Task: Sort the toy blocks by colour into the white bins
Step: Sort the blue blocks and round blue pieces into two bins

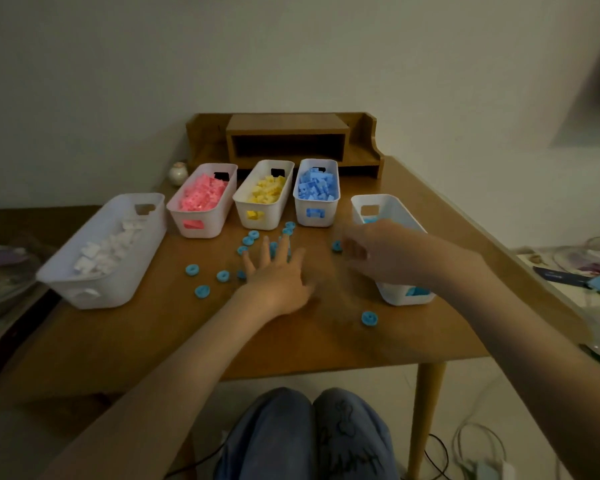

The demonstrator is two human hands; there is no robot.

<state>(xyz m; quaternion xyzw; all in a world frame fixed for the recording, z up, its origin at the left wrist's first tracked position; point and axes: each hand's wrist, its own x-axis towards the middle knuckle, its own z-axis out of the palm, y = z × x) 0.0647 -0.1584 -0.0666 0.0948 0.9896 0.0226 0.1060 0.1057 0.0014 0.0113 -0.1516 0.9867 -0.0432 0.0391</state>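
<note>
Spread the left hand's (278, 278) fingers (266, 251) straight and flat over the blue rings (253, 234) mid-table, gripping nothing. Curled the blurred right hand (378, 254) just beside one ring (336, 245); could not tell if pinching it. Looked mid-step on clearing rings off the table (153, 334), other colours already in the white bins (215, 220); needed next a clean pinch and a drop into the right-hand bin (395, 209).

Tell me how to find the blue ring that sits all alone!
Start at the wooden table and find the white bin at its right side. Just in front of that bin, toward the table's near edge, lies one blue ring. The other loose rings lie farther back and left, mostly near the left hand; this one lies apart.
</note>
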